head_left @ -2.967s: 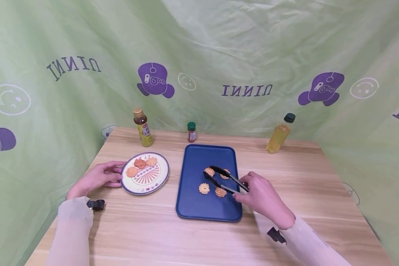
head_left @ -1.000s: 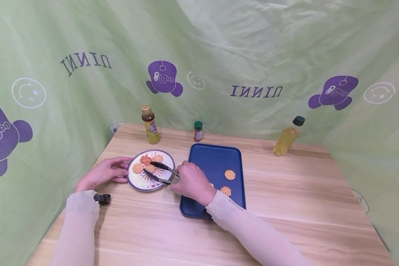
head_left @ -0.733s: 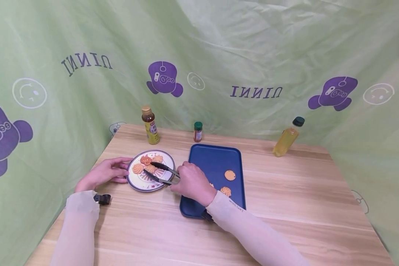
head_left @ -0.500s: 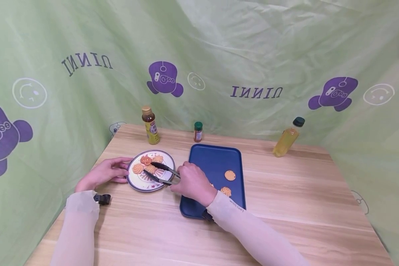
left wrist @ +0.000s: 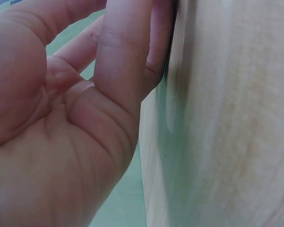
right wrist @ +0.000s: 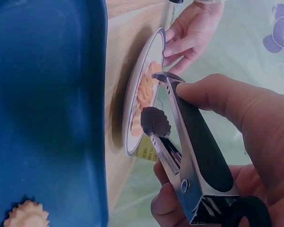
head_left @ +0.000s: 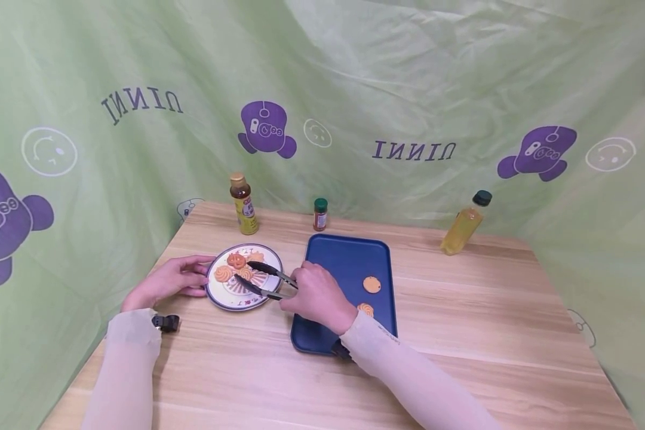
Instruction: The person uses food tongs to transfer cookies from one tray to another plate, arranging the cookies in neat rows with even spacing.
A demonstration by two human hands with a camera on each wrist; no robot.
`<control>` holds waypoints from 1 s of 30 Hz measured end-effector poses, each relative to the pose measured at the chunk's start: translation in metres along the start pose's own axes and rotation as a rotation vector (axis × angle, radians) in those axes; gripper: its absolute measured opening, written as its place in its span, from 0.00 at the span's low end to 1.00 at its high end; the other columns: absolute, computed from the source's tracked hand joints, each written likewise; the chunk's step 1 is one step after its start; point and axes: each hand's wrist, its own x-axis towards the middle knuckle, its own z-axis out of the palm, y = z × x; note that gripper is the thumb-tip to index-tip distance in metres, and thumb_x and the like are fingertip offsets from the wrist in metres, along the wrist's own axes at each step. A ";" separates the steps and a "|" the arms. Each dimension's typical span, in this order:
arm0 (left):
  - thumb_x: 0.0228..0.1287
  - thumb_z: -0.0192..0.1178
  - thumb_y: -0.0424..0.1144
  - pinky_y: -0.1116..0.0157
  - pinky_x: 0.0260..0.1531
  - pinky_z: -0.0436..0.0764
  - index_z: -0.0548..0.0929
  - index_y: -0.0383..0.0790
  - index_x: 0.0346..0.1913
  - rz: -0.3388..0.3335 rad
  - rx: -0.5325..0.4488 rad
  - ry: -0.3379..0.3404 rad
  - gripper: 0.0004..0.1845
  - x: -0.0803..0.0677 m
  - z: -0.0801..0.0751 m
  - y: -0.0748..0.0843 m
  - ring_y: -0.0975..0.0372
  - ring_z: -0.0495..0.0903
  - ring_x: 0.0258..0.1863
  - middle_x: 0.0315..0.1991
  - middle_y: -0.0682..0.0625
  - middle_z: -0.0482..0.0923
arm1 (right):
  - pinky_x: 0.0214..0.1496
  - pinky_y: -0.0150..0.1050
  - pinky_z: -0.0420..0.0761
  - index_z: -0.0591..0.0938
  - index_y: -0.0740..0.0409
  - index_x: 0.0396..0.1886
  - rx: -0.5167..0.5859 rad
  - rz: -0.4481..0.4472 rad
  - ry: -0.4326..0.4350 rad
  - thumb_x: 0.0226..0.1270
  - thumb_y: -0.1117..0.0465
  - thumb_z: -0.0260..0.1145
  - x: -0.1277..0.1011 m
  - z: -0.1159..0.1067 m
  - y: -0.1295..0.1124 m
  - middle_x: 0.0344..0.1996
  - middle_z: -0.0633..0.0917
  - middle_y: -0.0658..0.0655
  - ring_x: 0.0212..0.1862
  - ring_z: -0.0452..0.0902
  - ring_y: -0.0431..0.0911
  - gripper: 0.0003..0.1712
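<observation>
My right hand holds black-and-metal tongs over the right part of a patterned plate. The tongs' tips stand apart, with nothing pinched between them. Beneath and beside the tips lie several swirled cookies on the plate. My left hand rests its fingers against the plate's left rim; in the left wrist view its palm and loosely extended fingers show. On the blue tray are a flat round cookie and a swirled cookie, partly behind my right hand.
A yellow-labelled bottle and a small green-capped jar stand along the table's back edge. Toward the back right stands a bottle of yellow liquid. A green curtain hangs round the wooden table.
My right hand has carried the tongs from tray to plate, where one more cookie now lies. Just now the tongs have drawn back slightly rightward. My left hand has stayed at the rim.
</observation>
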 end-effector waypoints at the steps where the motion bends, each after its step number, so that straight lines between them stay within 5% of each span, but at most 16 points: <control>1: 0.80 0.64 0.27 0.60 0.56 0.98 0.59 0.26 0.87 0.000 -0.003 0.000 0.40 0.001 0.000 -0.001 0.62 0.90 0.51 0.70 0.25 0.72 | 0.32 0.36 0.72 0.92 0.62 0.43 0.001 0.000 0.002 0.60 0.48 0.85 -0.001 0.000 0.001 0.33 0.79 0.51 0.36 0.73 0.48 0.22; 13: 0.81 0.64 0.28 0.60 0.55 0.98 0.59 0.27 0.88 -0.010 0.019 0.010 0.40 0.002 -0.001 -0.002 0.62 0.90 0.50 0.70 0.26 0.73 | 0.42 0.45 0.87 0.92 0.65 0.54 0.057 0.066 0.045 0.62 0.50 0.84 -0.010 -0.015 0.022 0.42 0.87 0.58 0.41 0.80 0.50 0.28; 30: 0.80 0.65 0.27 0.60 0.55 0.98 0.60 0.29 0.88 -0.032 0.005 0.018 0.40 0.003 0.000 -0.001 0.61 0.91 0.48 0.67 0.29 0.74 | 0.39 0.43 0.85 0.92 0.63 0.55 0.033 0.153 0.095 0.61 0.49 0.83 -0.031 -0.029 0.051 0.41 0.86 0.56 0.40 0.77 0.50 0.28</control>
